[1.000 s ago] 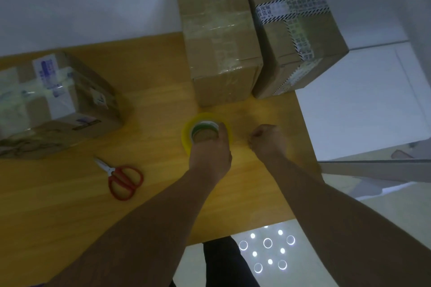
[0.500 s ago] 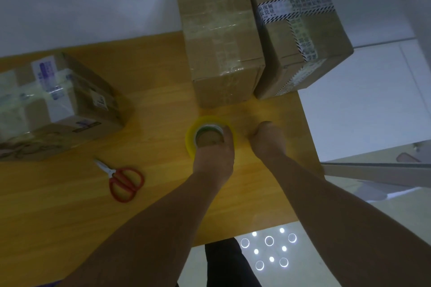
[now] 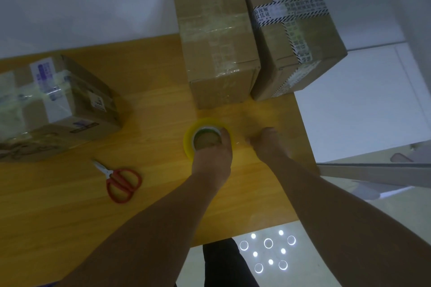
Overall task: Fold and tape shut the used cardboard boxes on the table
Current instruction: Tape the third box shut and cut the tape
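A yellow tape roll lies flat on the wooden table, just in front of a sealed brown box. My left hand grips the roll from the near side, fingers curled over its rim and into the core. My right hand is just right of the roll with its fingertips bunched together, and a faint glint of clear tape seems to run from the roll to them. A second box with striped tape stands at the back right. A third taped box lies at the left.
Red-handled scissors lie on the table to the left of my left forearm. The right box overhangs the table's right edge, beyond which is pale floor. A white wall runs behind the boxes.
My right hand has gone from a closed fist to fingertips bunched downward beside the roll. My left hand has stayed on the roll. The view shifted slightly.
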